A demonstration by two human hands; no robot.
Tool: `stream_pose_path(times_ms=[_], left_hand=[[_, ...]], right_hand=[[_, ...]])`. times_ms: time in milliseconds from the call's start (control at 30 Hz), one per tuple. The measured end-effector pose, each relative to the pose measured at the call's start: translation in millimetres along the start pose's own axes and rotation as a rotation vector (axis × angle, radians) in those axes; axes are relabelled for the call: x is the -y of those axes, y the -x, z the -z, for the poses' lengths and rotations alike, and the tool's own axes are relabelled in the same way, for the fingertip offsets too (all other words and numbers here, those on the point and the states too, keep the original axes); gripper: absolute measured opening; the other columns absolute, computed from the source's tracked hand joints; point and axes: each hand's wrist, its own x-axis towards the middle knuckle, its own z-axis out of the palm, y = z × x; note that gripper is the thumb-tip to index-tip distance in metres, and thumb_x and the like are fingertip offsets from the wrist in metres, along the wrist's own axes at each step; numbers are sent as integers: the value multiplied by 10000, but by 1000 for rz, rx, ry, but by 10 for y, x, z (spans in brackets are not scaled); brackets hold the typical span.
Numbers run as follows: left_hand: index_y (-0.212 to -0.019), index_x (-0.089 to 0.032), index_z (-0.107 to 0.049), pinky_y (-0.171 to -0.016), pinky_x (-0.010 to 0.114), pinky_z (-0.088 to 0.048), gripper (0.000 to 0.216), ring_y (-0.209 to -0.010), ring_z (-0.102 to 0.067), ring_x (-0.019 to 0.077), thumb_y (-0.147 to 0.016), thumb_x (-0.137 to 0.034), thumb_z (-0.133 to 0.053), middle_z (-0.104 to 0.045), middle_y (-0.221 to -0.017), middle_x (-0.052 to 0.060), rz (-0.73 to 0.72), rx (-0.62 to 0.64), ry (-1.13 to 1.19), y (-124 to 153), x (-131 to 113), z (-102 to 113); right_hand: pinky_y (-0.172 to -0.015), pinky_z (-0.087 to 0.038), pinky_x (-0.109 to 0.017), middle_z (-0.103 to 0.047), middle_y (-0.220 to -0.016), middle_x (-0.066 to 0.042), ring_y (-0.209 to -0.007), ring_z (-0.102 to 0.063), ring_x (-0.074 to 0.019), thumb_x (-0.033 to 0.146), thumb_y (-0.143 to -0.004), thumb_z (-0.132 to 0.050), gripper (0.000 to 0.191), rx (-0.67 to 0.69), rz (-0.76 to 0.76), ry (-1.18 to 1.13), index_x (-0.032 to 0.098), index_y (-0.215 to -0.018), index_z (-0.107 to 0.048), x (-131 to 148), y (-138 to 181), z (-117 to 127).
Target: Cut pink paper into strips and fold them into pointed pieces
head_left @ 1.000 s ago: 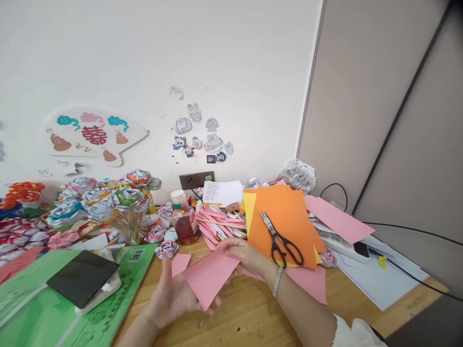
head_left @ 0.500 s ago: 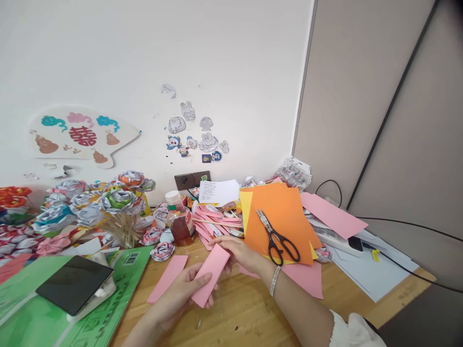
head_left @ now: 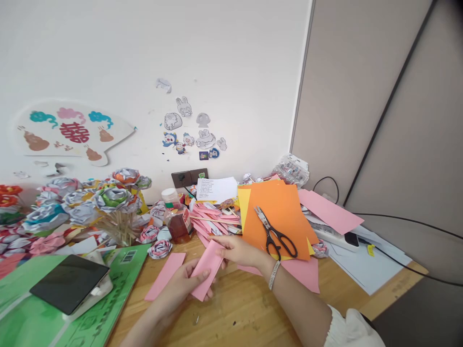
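A folded strip of pink paper (head_left: 207, 270) is held above the wooden table, tilted toward me. My left hand (head_left: 190, 279) grips its lower left side, thumb flat on the face and fingers behind. At the upper right edge, my right hand (head_left: 231, 251) pinches the same paper. Left of my hands lies another pink paper strip (head_left: 166, 275). Black-handled scissors (head_left: 275, 234) rest on orange paper sheets (head_left: 282, 202) to the right, beside my right wrist. Under that wrist is more pink paper (head_left: 303, 273).
At the left, a phone-like black device (head_left: 70, 283) lies on a green book (head_left: 123, 284). Behind are paper flowers (head_left: 114, 198), a bottle of amber liquid (head_left: 178, 219) and pink paper scraps (head_left: 213, 214). A power strip (head_left: 331, 236) with cables sits at the right.
My right hand has shifted on the folded pink paper, its thumb now pressing on the paper's upper right face. My left hand keeps its hold. The whole view has moved slightly.
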Motion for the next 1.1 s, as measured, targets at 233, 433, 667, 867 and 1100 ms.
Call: stream_pose_path(times_ms=[233,433,667,867,1100], left_hand=[[-907,-134,-547,-499,236,-437,364,-550,-607,143,-689,-413,-631,-643,-736,45,23,17,-42,-11,-17,15],[-929,-133,-554,-547,246,-457,367,-575,-615,135,-785,-465,-486,-664,-805,63,44,1,25,0,18,40],[-908,-130,-549,-485,230,-440,363,-513,-608,135,-779,-463,-489,-669,-713,49,-12,-44,-71,-43,64,42],[-818,-150,-531,-426,234,-420,369,-410,-561,131,-732,-507,-498,-646,-583,13,-41,-147,-178,-106,136,60],[-666,-196,-491,-395,226,-364,338,-345,-494,133,-758,-514,-424,-552,-433,-42,-132,-204,-475,-144,217,93]], right_hand=[[-533,-407,-193,-510,-666,20,-547,-501,-81,179,-805,-443,393,-15,2,133,212,-1193,-490,-55,0,13],[-551,-398,-194,-518,-666,17,-553,-492,-84,170,-810,-426,475,-71,24,211,240,-1278,-402,-84,0,-18],[-579,-397,-201,-526,-636,32,-560,-503,-87,107,-789,-413,505,-96,20,317,255,-1272,-397,-151,-46,-28],[-502,-380,-184,-499,-584,40,-539,-512,-97,83,-770,-393,454,-123,31,335,222,-1199,-446,-198,-72,-58],[-514,-362,-185,-529,-672,30,-582,-495,-96,317,-714,-615,232,-147,50,356,183,-900,-583,-189,-74,-50]])
